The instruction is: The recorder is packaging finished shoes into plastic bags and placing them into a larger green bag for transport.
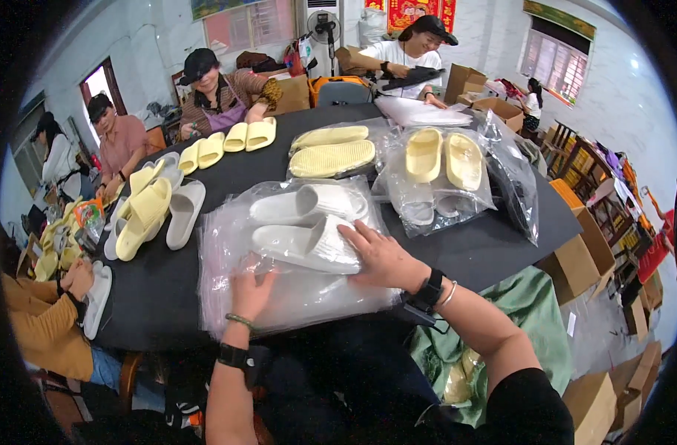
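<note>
A pair of white slippers lies on a stack of clear plastic bags, soles to the left and ribbed straps to the right. Film seems to cover part of them; I cannot tell how far they are inside the top bag. My right hand grips the near slipper at its strap end, fingers on top. Beside that slipper's heel, my left hand rests on the plastic with thumb and fingers apart. Beyond the stack are bagged yellow slippers and another bag with a yellow pair over grey ones.
Loose yellow slippers and a grey slipper crowd the black table's left side. A co-worker's hands hold a grey slipper at the left edge. More people work across the table. Cardboard boxes and green cloth are at right.
</note>
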`<state>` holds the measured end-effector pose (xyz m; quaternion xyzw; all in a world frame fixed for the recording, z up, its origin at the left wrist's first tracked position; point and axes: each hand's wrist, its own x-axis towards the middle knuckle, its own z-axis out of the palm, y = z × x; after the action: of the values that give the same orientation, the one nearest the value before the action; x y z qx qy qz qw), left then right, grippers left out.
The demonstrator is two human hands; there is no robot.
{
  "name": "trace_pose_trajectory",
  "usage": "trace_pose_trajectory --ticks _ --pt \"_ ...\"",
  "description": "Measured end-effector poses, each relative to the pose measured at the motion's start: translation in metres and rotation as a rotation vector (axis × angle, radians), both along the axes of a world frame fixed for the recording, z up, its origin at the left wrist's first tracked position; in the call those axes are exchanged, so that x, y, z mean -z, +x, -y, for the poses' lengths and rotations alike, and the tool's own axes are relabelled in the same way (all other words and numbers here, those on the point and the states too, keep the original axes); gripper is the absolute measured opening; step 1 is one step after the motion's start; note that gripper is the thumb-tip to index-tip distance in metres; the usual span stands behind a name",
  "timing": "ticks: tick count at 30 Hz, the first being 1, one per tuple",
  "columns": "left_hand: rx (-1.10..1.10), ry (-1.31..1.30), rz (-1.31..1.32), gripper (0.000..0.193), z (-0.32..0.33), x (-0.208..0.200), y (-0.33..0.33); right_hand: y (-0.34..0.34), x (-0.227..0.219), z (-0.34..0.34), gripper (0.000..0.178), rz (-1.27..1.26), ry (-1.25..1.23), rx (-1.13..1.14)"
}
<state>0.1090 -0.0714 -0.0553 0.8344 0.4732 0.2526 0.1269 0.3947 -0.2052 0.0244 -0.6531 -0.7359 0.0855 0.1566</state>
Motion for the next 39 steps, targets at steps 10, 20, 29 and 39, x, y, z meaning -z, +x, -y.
trace_pose_trajectory --ticks 10,20,29,39 --pt "0.08 0.043 -0.407 0.07 0.002 -0.039 -0.001 0.027 0.0 -0.013 0.065 -0.18 0.249 -0.045" --pt "0.045 -0.084 -0.405 0.069 0.004 -0.025 0.006 0.007 -0.035 -0.011 0.059 -0.259 0.511 -0.075" --pt "0.077 -0.147 -0.238 0.069 -0.024 -0.011 -0.02 -0.027 0.035 0.025 0.081 0.231 0.193 -0.008" --pt "-0.016 -0.037 0.183 0.058 -0.046 -0.047 -0.095 -0.025 0.064 0.018 0.073 0.273 0.248 0.017"
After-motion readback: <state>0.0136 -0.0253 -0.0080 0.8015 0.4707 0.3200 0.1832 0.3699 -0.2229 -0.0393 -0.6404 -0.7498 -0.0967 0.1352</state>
